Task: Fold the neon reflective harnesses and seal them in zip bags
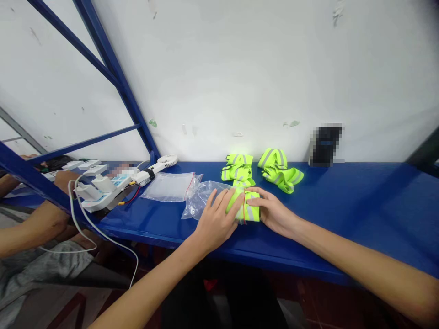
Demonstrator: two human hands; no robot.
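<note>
A folded yellow-green reflective strap bundle (253, 213) lies partly inside a clear zip bag (199, 197) with a red seal line. Its right end sticks out of the bag's mouth. My left hand (219, 217) lies over the bag and the covered part of the bundle, gripping them, its thumb mostly hidden. At the protruding end, my right hand (272, 210) has its fingers closed on the bundle. Just behind my hands sits a second reflective bundle (238, 170), and a looser third reflective bundle (279, 171) is to its right.
Flat clear zip bags (168, 186) lie left on the blue table (343, 205). Beyond them are a white handheld fan (167, 161) and a power strip (106, 194) with cables. A dark phone-like object (324, 145) leans on the wall. Another person's arm (41, 226) is at left.
</note>
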